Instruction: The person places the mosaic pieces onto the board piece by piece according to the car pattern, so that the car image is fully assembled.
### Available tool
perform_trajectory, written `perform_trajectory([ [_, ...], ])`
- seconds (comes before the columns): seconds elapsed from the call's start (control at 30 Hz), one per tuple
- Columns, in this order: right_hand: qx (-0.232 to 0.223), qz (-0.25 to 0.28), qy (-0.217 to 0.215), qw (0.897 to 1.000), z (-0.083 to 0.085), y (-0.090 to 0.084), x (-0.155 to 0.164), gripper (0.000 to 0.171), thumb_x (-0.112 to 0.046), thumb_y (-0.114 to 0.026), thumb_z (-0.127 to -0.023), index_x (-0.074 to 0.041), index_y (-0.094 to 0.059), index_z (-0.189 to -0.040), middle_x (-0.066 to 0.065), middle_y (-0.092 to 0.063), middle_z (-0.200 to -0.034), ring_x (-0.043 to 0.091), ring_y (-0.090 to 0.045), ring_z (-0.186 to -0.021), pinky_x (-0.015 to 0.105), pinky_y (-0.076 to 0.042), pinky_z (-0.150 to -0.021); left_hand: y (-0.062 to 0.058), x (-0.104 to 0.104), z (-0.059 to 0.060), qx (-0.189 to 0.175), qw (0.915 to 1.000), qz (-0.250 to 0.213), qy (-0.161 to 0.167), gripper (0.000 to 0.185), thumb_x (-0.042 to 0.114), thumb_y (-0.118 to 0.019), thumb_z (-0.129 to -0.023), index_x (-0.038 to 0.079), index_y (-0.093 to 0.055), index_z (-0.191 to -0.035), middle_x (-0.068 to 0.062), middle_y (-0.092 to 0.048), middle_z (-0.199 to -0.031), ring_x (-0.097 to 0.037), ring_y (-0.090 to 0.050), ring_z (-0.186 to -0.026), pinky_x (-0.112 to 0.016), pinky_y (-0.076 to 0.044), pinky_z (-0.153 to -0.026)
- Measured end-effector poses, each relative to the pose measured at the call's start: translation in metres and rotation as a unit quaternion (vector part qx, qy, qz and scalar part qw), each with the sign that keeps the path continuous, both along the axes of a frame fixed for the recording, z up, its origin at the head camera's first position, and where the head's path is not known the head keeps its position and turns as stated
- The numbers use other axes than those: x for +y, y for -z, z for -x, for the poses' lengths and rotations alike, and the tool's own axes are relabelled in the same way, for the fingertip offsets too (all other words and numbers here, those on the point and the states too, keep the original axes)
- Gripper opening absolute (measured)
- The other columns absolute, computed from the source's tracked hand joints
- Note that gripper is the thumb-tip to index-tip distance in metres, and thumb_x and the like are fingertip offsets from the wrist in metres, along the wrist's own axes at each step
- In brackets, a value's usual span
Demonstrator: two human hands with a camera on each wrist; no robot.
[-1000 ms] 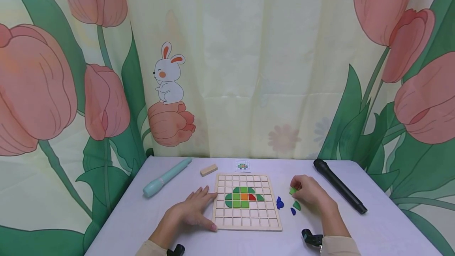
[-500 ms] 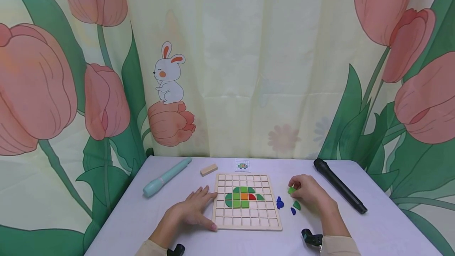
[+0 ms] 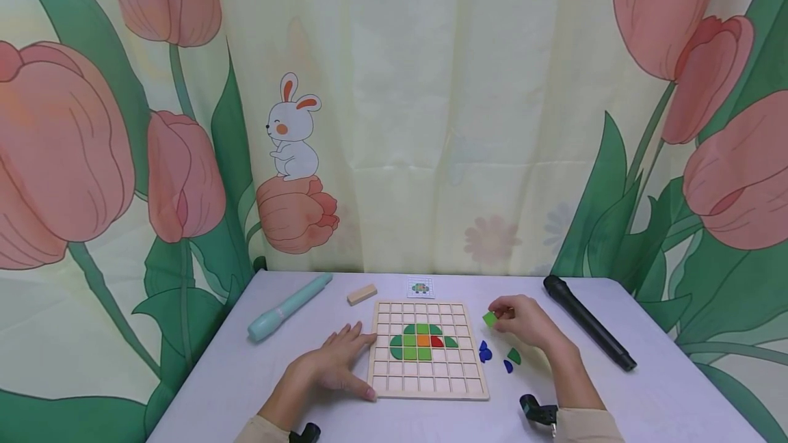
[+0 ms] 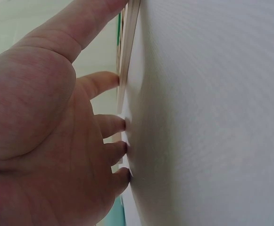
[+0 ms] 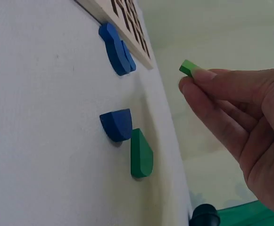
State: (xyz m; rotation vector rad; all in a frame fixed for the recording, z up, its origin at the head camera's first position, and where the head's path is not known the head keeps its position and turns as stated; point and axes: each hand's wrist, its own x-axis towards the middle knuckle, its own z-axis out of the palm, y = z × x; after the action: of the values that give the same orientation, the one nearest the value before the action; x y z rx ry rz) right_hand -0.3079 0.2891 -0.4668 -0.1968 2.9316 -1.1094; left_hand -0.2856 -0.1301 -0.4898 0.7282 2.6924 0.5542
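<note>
Tiles (image 3: 423, 340) on board (image 3: 431, 385), card (image 3: 421, 287) behind, block (image 3: 362, 294) behind-left, tube (image 3: 289, 307) left, loose pieces (image 3: 486, 355) right, microphone (image 3: 589, 323) farther right.

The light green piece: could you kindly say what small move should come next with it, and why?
I would probably carry the light green piece to the bare cell on the near side of the red piece: the right hand pinches it beside the board, and that cell adjoins a light green square. The card is too small to confirm this.
</note>
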Motion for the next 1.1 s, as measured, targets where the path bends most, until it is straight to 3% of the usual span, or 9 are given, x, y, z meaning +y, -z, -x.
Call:
perform_trajectory([
  [0.23,0.001,0.045,-0.024,0.999,-0.001,-0.008,-0.016,0.025,-0.008,-0.083,-0.087,-0.007,-0.075,-0.110,0.003,-0.068,-0.090,0.019,-0.061,-0.081,0.025,-0.057,-0.070,0.001,0.000,0.000,-0.002,1.0000,0.000,-0.001,0.110,0.068,-0.086,-0.071,0.020,-0.041,-0.159,-0.023,-0.023,-0.171,-0.046,-0.015,-0.160,-0.067,-0.016,-0.126],
  [0.67,0.008,0.040,-0.082,0.996,-0.001,-0.007,-0.048,0.024,-0.013,-0.087,-0.084,-0.011,-0.076,-0.106,0.000,-0.066,-0.086,0.018,-0.058,-0.080,0.023,-0.052,-0.066,0.001,-0.001,0.001,-0.002,1.0000,0.001,-0.001,0.110,0.067,-0.086,-0.071,0.021,-0.041,-0.159,-0.023,-0.023,-0.171,-0.045,-0.015,-0.160,-0.067,-0.016,-0.127],
  [1.1,-0.012,0.026,-0.162,0.986,-0.007,-0.004,-0.072,0.023,-0.013,-0.086,-0.086,-0.011,-0.078,-0.107,0.002,-0.073,-0.098,0.019,-0.062,-0.085,0.024,-0.055,-0.073,0.002,-0.002,0.001,-0.006,0.9999,-0.010,0.003,0.110,0.067,-0.086,-0.071,0.019,-0.041,-0.159,-0.025,-0.023,-0.170,-0.046,-0.015,-0.160,-0.068,-0.014,-0.126],
])
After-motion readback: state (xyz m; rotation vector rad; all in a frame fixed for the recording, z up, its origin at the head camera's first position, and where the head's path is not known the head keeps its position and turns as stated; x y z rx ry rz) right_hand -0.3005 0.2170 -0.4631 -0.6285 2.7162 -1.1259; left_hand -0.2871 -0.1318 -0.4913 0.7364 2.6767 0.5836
